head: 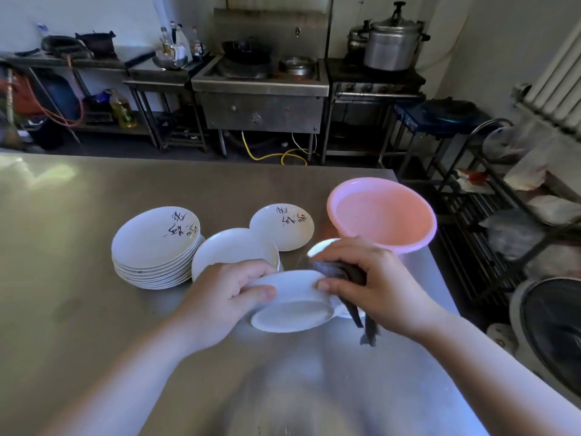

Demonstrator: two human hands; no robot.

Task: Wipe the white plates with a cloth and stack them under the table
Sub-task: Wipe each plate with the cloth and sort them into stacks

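so: table [94, 309] carries a stack [156, 247] far left, loose plates mid, pink basin [382, 215] right. plate [292, 305] in work is held above the table between both hands, tilted, underside toward the camera. left hand [226, 294] grips its left rim; right hand [374, 284] pinches the right rim with the cloth [352, 291] bunched in it. cloth sits right of the plate, so i'd wipe right-to-left.

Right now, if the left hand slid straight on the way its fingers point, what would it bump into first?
The left hand points right across the held plate, so it would likely meet the right hand and its dark cloth first. Depth is uncertain from this single view.
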